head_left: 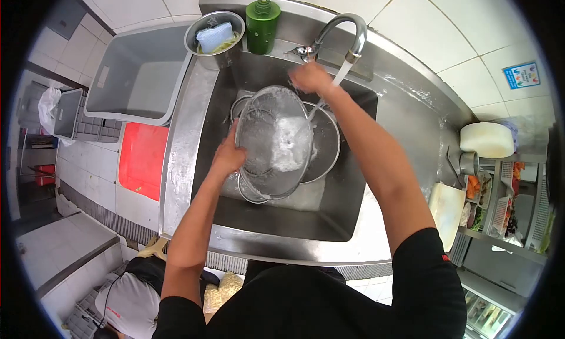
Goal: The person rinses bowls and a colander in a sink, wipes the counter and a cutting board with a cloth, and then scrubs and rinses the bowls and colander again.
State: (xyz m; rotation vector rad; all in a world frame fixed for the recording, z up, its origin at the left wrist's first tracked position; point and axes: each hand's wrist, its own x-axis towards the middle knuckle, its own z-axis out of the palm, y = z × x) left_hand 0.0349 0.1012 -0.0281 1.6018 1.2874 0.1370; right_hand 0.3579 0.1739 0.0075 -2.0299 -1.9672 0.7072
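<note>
A large round grey metal bowl [254, 127] tilts inside the sink, with white, foamy water on its right side. My left hand [228, 156] grips its left rim, the fingers hidden behind the edge. At the back of the sink my right hand [311, 78], smeared by motion, is right by the base and lever of the faucet [359, 35]. Water streams from the spout down to the bowl's right edge, passing behind my right wrist. A metal pot [329, 150] sits under and beside the bowl, and other metal rims show at its left.
A green pump bottle [262, 27] and a metal pot with a blue sponge [215, 37] stand at the back left. A grey tub [138, 71] is further left, above a red board [143, 161]. Shelves with food [477, 194] are at right; a person [132, 301] is low left.
</note>
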